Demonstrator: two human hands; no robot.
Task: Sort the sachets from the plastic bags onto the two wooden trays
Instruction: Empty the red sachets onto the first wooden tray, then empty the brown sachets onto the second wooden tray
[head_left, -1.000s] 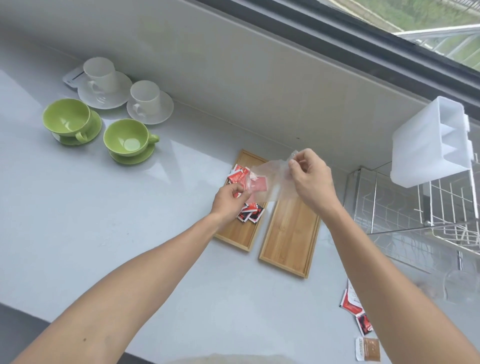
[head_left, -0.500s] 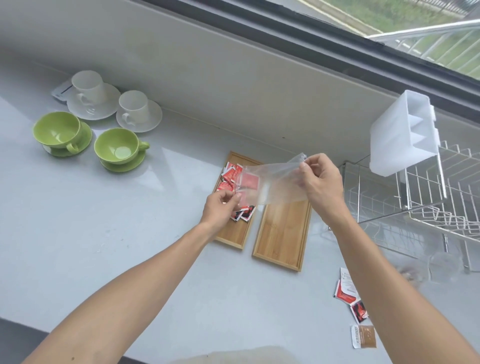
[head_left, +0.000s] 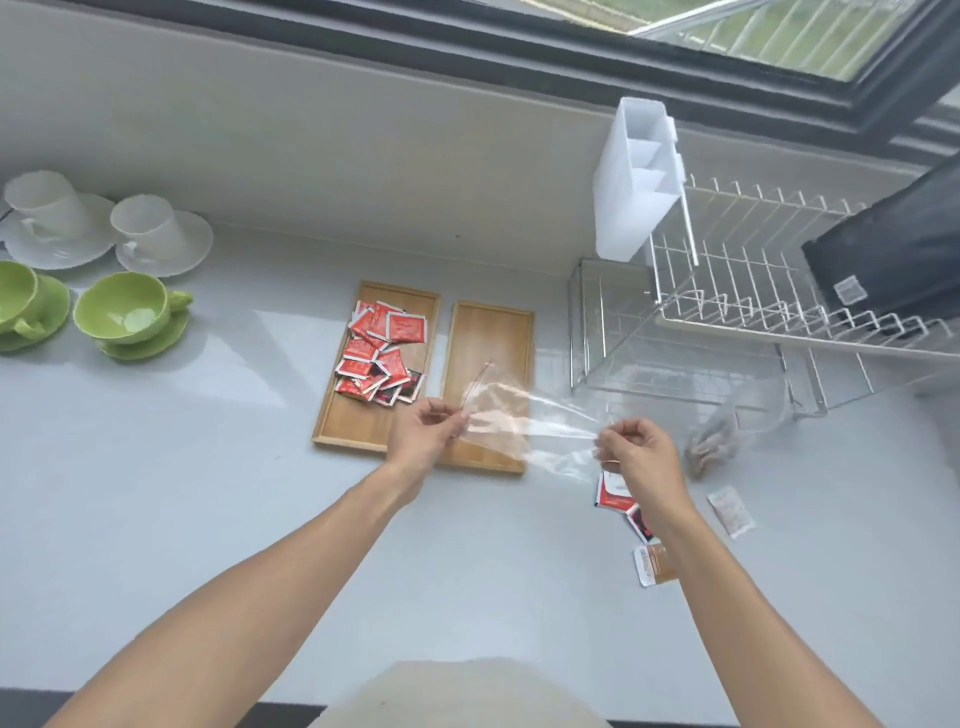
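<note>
Since a moment ago I've drawn the emptied plastic bag (head_left: 524, 423) right, off the left tray (head_left: 375, 364), my left hand (head_left: 423, 434) and right hand (head_left: 636, 452) each pinching an end, loose sachets (head_left: 615, 496) nearby still unsorted, red sachets (head_left: 382, 353) piled farther, right tray (head_left: 488, 358) bare.

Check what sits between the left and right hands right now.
In the head view, an empty clear plastic bag is stretched between the left hand and the right hand, each pinching one end, over the bare rectangular wooden tray.
</note>
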